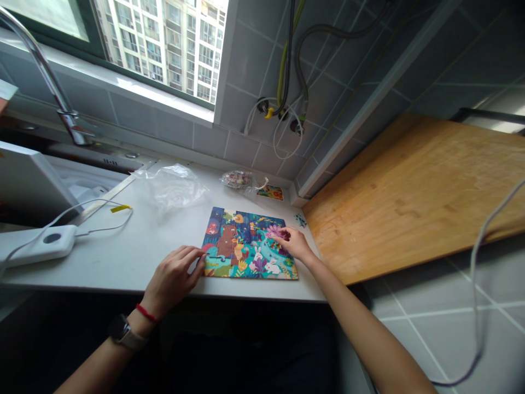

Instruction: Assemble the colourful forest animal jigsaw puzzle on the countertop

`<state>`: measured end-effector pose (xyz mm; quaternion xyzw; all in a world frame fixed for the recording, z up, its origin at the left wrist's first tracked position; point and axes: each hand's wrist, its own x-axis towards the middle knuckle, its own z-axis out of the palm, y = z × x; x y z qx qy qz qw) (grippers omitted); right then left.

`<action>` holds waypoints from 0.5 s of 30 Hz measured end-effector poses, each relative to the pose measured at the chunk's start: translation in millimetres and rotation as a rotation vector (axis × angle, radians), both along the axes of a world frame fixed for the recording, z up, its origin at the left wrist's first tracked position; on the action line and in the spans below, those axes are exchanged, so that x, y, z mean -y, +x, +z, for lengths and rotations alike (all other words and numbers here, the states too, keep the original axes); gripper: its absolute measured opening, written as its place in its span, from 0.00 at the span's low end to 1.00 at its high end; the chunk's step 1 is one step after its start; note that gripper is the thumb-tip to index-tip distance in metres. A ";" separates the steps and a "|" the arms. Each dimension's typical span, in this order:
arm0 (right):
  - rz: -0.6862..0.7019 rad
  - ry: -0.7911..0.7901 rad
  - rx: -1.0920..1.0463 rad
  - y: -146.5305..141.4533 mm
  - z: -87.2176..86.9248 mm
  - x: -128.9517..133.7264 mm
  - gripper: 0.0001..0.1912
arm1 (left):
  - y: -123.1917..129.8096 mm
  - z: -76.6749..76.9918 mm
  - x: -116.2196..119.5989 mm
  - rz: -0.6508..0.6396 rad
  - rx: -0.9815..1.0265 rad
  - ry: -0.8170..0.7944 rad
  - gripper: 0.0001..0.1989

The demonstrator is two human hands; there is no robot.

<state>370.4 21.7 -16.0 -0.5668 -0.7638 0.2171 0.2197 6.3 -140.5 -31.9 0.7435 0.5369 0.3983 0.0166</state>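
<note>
Near the front edge of the counter [115,257]: our animal puzzle [229,243] lies flat.
Left hand [174,273]: at the puzzle's left edge, thumb and forefinger tips nearly meeting; we cannot tell whether they grip.
Right hand [296,243]: over the puzzle's right side, fingertips bunched; we cannot tell whether they pinch a piece.
Back edge: clear bag [174,189], then packet [238,179], then picture card [271,192] toward the right corner.

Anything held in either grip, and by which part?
Left grip: nothing visibly held, fingertips at the left edge of the puzzle. Right grip: fingertips bunched over the puzzle's pink print; can't tell whether they hold a piece.
</note>
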 end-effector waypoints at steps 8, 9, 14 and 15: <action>-0.121 0.008 0.122 -21.3 -1.5 15.1 0.18 | -0.9 -4.0 -0.3 -0.013 -0.011 0.002 0.09; -0.111 -0.001 0.110 -22.6 -0.7 13.9 0.16 | -1.0 -4.5 -0.4 -0.012 -0.010 -0.002 0.09; -0.024 -0.009 0.067 -22.0 2.6 7.9 0.11 | -1.2 -5.4 0.3 -0.006 -0.010 0.002 0.09; -0.004 -0.006 0.059 -21.2 3.3 7.6 0.11 | -1.1 -5.0 0.4 -0.005 -0.012 0.007 0.09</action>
